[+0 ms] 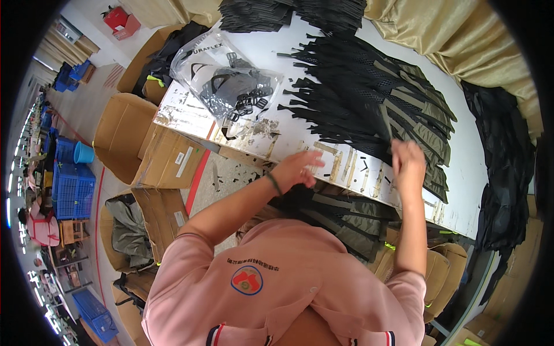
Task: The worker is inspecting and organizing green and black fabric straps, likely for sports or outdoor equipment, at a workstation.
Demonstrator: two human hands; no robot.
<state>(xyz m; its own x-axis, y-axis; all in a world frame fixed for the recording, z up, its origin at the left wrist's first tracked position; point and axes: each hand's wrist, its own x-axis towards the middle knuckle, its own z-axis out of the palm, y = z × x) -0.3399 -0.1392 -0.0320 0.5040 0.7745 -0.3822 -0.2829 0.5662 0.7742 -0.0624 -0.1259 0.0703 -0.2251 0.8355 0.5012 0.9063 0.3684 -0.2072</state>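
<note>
A fanned pile of black mesh and olive-grey fabric strap pieces (pixel 369 86) covers the right half of the white table (pixel 456 196). My right hand (pixel 407 164) is closed at the near edge of this pile, its fingertips pinching the end of one olive-grey fabric strap piece (pixel 388 122). Over the front edge of the table, my left hand (pixel 298 169) is held with its fingers apart and nothing in them. Below that edge, in front of my body, lie more black and olive fabric pieces (pixel 352 219), partly hidden by my shirt.
A clear plastic bag (pixel 213 75) with black plastic buckles (pixel 251 104) lies at the table's left end. Stacked black pieces (pixel 257 14) are at the back. Cardboard boxes (pixel 167 158) stand on the left, and dark fabric (pixel 499 167) hangs at the right. Gold curtains (pixel 444 34) border the far side.
</note>
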